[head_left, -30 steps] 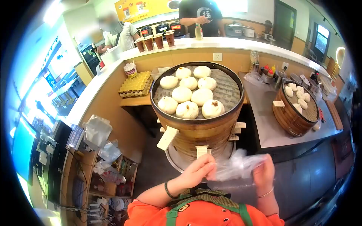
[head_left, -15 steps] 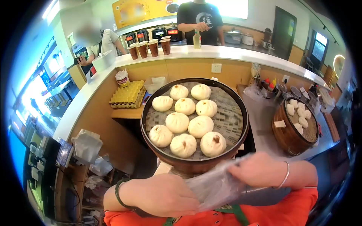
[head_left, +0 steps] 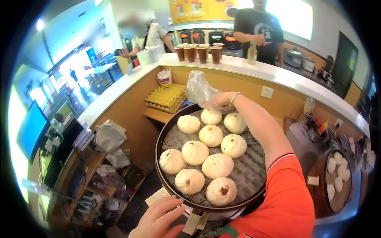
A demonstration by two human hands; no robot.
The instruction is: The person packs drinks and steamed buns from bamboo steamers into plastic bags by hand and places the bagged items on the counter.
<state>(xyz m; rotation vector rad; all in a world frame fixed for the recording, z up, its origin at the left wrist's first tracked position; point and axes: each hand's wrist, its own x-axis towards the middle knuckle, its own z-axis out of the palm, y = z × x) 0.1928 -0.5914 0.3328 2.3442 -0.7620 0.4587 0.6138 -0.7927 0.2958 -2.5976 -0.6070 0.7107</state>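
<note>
A round steamer tray point(head_left: 254, 174) holds several white buns point(head_left: 218, 166). My right hand point(head_left: 223, 100) reaches over its far rim, with a clear plastic bag point(head_left: 198, 88) over or in its fingers, right above a bun point(head_left: 211, 116) at the far side. Whether the fingers touch that bun is hidden by the bag. Low in the view, my left hand point(head_left: 162, 218) is beside the near rim with its fingers apart and nothing in it, close to a pale wooden handle point(head_left: 195, 222).
Yellow egg trays point(head_left: 166, 96) lie beyond the steamer. Cups of dark drink point(head_left: 203, 53) and a bottle point(head_left: 252, 53) stand on the white counter point(head_left: 297, 77). Two people are behind it. A smaller steamer point(head_left: 317, 190) with buns is at right, plastic bags point(head_left: 109, 137) at left.
My right hand has moved from the near side to the far side of the tray, taking the bag along. My left hand has let go of the bag and opened. The view has shifted.
</note>
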